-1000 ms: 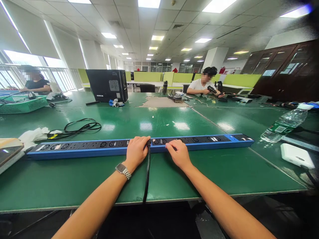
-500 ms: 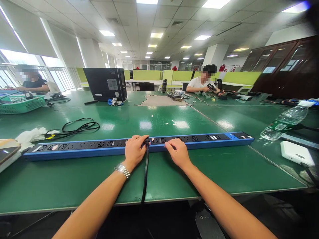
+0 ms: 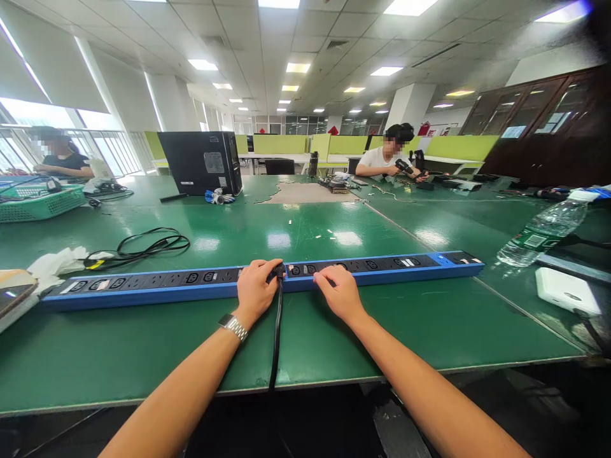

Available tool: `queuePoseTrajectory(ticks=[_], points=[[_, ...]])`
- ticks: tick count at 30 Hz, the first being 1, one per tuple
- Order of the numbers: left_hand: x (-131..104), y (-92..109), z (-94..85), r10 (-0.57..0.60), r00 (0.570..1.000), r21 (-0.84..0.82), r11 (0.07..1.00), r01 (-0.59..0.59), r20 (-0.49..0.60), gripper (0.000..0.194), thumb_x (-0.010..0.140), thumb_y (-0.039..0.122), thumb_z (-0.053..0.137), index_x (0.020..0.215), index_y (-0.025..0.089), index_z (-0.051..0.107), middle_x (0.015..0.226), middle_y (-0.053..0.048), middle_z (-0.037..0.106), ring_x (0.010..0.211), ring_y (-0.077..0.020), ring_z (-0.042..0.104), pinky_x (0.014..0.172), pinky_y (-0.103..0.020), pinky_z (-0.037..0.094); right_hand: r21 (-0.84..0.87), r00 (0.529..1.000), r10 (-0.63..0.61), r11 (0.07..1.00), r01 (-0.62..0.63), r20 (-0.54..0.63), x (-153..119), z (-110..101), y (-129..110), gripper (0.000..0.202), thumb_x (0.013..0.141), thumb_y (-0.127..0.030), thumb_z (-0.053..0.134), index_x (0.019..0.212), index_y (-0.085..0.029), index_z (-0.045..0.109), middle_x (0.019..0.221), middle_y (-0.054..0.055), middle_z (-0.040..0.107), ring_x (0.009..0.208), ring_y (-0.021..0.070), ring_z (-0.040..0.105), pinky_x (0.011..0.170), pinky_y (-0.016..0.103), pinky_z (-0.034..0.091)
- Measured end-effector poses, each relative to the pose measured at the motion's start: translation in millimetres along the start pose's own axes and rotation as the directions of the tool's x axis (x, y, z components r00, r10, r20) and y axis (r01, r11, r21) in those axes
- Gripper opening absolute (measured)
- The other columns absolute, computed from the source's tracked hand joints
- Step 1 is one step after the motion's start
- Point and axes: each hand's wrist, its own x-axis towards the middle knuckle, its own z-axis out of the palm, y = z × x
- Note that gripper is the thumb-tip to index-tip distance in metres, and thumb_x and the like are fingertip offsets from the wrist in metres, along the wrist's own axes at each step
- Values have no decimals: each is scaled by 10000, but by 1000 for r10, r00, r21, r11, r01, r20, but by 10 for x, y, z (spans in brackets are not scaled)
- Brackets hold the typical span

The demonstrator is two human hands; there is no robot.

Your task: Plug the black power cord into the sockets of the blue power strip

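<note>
A long blue and black power strip point(image 3: 181, 292) lies across the green table. My left hand point(image 3: 256, 289), with a metal watch at the wrist, is closed around a black plug point(image 3: 279, 272) at the strip's middle. From that plug a black cable point(image 3: 275, 337) runs down over the table's front edge. Just right of it, my right hand point(image 3: 340, 291) rests against the strip with its fingers curled together; whether anything is between them is hidden.
A coiled black cable point(image 3: 153, 245) and white tissue point(image 3: 57, 264) lie behind the strip's left end. On the right are a water bottle point(image 3: 541, 235) and a white box point(image 3: 566, 289). A computer case point(image 3: 200, 162) stands farther back. Two people sit across the table.
The camera view has shifted slightly. Both hands keep their places on the strip, and the plug stays in my left hand.
</note>
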Motion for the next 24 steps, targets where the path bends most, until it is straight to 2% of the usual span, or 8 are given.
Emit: queuePoseTrajectory(ticks=[3,5,8,11,14,17,21,24], points=[[18,-16,-40,-85,992,-205,977,65,-90,301,909,372,572,1175,244,629,1027,-48,703,915,-186,653,844,-329,511,9,1000,-5,1000,5,-2,4,-2,-4,336,903,-362,509,607,-222,584,662,4,655,695,168,528,717,322,381],[17,-28,-66,-98,988,-269,961,63,-117,309,902,379,582,1165,219,617,1025,-54,706,898,-179,660,823,-312,524,7,1000,-10,1000,10,-3,5,-2,-2,340,905,-363,509,605,-221,580,659,4,653,693,166,530,717,321,381],[-3,-24,-81,5,996,-209,978,-25,-92,285,846,344,659,1099,215,640,992,-50,707,917,-193,655,837,-327,521,-34,1000,-30,999,29,-5,-4,-3,-9,346,914,-370,498,613,-220,581,674,13,660,704,169,540,724,330,378],[-29,5,-68,34,997,-177,983,-46,-72,280,800,293,702,1060,220,629,937,-34,695,903,-196,650,825,-337,517,-78,993,-116,990,117,17,-26,-4,-61,350,930,-375,473,644,-216,598,705,26,669,710,168,548,738,342,378],[-55,40,-53,39,998,-200,979,-48,-52,294,767,250,719,1033,221,597,916,-22,680,874,-189,644,807,-331,510,-42,976,-203,978,207,80,-57,6,-139,340,942,-374,448,704,-215,631,749,39,683,730,167,575,732,332,400],[-83,84,-50,96,995,-207,974,-94,0,289,741,237,729,991,221,585,904,-19,675,849,-188,637,789,-329,499,22,964,-207,978,207,164,-88,34,-176,260,918,-396,493,845,-224,673,789,38,697,697,160,594,691,306,436],[-103,152,-59,213,973,-105,974,-203,94,247,737,316,750,905,226,594,835,-15,669,801,-197,611,748,-332,466,95,961,-181,982,165,211,-117,61,-146,340,850,-503,583,1038,-229,660,844,40,706,615,143,584,596,273,456],[-115,183,-53,293,947,-39,956,-291,130,305,746,463,742,870,221,603,795,-26,662,770,-202,590,727,-333,443,83,954,-208,977,194,214,-128,52,-134,430,841,-592,566,1042,-223,656,848,49,714,636,149,607,592,262,460]])
